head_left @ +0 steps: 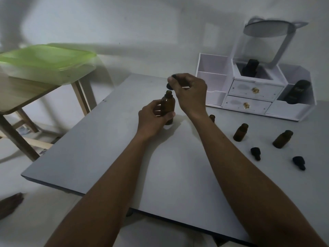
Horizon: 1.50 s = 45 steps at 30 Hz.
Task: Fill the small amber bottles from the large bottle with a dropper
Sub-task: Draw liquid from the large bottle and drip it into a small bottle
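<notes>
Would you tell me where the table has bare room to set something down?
Free: the table left of the large bottle, and the strip between the forearms. Crowded: the right side, with small bottles, droppers and organizer.

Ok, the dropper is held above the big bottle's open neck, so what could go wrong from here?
The large bottle stands uncapped, gripped only by the left hand; a nudge could spill it. The right hand must carry the dropper across to the small bottles, so drips may hit the table. One small bottle sits right beside the right forearm and could get knocked over.
</notes>
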Each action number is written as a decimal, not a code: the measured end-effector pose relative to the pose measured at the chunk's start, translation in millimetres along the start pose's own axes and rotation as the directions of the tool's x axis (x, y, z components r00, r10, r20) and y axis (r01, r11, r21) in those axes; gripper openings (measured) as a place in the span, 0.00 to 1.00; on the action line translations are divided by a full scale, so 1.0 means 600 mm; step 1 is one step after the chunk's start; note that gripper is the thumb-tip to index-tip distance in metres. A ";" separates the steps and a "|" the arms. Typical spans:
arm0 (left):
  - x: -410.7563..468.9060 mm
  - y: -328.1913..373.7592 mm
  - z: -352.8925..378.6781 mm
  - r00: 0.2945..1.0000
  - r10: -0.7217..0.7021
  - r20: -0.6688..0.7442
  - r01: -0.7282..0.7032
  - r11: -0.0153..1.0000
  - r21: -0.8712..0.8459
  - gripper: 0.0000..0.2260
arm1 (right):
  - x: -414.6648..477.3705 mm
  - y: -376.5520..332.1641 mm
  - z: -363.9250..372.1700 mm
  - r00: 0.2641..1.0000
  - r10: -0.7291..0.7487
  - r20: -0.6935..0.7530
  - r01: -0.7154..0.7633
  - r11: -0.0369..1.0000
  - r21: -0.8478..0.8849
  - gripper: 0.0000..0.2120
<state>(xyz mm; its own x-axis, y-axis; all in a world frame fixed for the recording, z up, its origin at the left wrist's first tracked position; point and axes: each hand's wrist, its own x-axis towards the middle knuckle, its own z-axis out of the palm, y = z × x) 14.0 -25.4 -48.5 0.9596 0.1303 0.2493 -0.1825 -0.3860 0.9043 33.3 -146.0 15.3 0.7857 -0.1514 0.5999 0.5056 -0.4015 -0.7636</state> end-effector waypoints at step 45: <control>-0.032 0.007 -0.017 0.989 -0.114 -0.099 0.102 0.988 -0.118 0.28 | 0.051 -0.086 -0.113 0.952 -0.145 -0.270 0.191 0.969 0.153 0.05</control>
<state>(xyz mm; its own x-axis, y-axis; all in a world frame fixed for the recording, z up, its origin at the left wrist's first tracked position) -7.3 -20.1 -46.2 0.9483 0.2630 0.1778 -0.1078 -0.2602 0.9595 6.9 -191.0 89.1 0.5784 -0.3295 0.7463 0.6952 -0.2796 -0.6622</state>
